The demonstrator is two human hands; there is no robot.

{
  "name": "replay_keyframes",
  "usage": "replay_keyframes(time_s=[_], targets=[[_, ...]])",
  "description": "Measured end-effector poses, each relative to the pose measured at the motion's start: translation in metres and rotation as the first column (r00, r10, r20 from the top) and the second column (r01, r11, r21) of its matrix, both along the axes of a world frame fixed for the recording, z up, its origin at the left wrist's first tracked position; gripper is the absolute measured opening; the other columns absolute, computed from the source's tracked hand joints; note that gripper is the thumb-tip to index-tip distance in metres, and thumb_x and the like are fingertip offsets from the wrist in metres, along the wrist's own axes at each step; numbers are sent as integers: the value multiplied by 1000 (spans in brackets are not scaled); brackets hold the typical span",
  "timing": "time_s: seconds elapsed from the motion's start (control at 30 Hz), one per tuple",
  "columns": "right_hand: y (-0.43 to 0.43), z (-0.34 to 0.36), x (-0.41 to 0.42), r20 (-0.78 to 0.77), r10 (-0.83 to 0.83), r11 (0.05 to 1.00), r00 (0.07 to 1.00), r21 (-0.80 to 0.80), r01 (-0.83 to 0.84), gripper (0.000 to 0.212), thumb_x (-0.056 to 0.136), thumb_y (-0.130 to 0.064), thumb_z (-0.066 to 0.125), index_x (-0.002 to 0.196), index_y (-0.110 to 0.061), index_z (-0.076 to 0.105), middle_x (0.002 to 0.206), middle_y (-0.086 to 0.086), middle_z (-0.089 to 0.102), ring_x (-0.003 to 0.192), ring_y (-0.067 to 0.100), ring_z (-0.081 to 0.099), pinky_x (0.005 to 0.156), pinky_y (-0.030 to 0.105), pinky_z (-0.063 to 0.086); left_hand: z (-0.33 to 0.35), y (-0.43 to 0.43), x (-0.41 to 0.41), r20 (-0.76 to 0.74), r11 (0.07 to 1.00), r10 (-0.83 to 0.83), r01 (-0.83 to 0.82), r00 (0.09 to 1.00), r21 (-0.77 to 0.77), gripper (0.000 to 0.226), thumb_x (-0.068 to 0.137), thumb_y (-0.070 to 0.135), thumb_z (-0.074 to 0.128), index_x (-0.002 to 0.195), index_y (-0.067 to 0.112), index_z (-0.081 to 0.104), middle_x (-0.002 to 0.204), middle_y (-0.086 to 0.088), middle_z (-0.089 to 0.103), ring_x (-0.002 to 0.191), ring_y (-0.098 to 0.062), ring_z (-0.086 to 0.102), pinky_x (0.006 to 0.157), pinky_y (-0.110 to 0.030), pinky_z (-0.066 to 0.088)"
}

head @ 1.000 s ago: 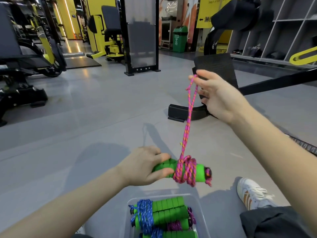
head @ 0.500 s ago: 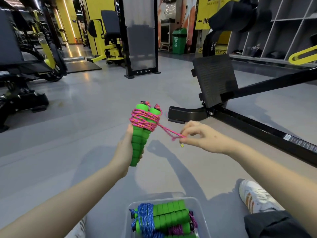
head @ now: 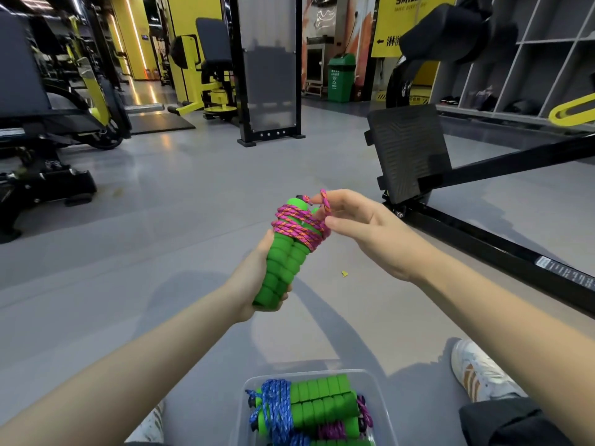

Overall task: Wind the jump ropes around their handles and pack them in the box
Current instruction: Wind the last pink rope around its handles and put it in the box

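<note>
Your left hand (head: 257, 280) grips the paired green handles (head: 283, 268) by their lower half, near upright at centre view. The pink rope (head: 297, 225) lies in several crossing turns round their upper end. Your right hand (head: 370, 233), at 3 o'clock of the coil, hooks the free end over a curled forefinger. The clear box (head: 380, 400), at 6 o'clock on the floor (head: 193, 220), holds wound green-handled ropes, one with a blue rope (head: 273, 410).

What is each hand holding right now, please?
The left hand grips the green handles.
The right hand pinches the loose end of the pink rope.
</note>
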State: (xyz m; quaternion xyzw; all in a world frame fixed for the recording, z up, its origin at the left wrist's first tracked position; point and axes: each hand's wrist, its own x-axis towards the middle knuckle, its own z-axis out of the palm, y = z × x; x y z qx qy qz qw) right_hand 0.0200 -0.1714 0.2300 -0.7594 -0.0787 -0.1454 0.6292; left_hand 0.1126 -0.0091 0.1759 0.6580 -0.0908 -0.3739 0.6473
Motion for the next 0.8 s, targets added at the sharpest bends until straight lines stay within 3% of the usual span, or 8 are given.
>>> replay_keyframes(time_s=[0.13,0.27,0.33,0.43,0.57,0.7,0.8], targets=[[-2,-1,2,-72,-104,985,992,-145,93,36,92,0,52,121,-21,54,96,6,64,76,1,62,81,18,50,-11,-4,-12,5,998,-60,60,998,25,71,82,77,31,87,13,59,60,-7,53,43,-17,49,43,-18,39],[-1,-1,3,-2,-194,915,981,-361,181,28,93,0,49,114,-18,57,77,3,62,68,12,58,73,39,50,-16,-8,-20,-12,999,-51,51,999,-10,67,81,77,35,87,14,58,60,-5,53,44,-16,48,44,-19,39],[-3,2,4,-4,-201,926,980,-327,189,20,93,1,48,108,-11,49,74,-2,67,69,22,61,71,44,50,-18,-10,-23,-25,999,-33,32,999,-41,67,81,76,36,88,14,59,61,-6,55,45,-16,50,45,-18,41],[-6,6,4,-45,-242,948,969,-222,227,19,91,0,52,102,-9,41,65,-5,69,79,36,63,67,36,49,-18,-15,-27,-10,998,17,-18,1000,-62,67,83,75,33,93,15,60,64,-6,58,46,-16,53,44,-18,42],[-8,6,6,77,-417,878,906,-224,423,3,87,0,59,87,-3,61,73,17,68,60,25,61,63,40,49,-20,-21,-34,40,990,118,-114,992,-88,63,85,73,32,90,18,63,67,-7,60,51,-17,55,46,-19,41],[-8,9,6,165,-473,809,865,-307,501,7,85,-3,63,83,-5,69,76,-4,59,58,21,63,62,33,54,-19,-23,-37,76,975,184,-172,980,-144,64,84,72,34,81,17,65,63,-10,60,53,-20,55,52,-24,43],[-8,12,7,126,-472,790,873,-379,482,9,84,-5,63,84,-7,72,61,2,63,56,19,62,67,33,57,-16,-22,-34,65,967,207,-193,976,-168,60,84,72,35,83,20,66,64,-9,60,55,-21,55,52,-25,43]])
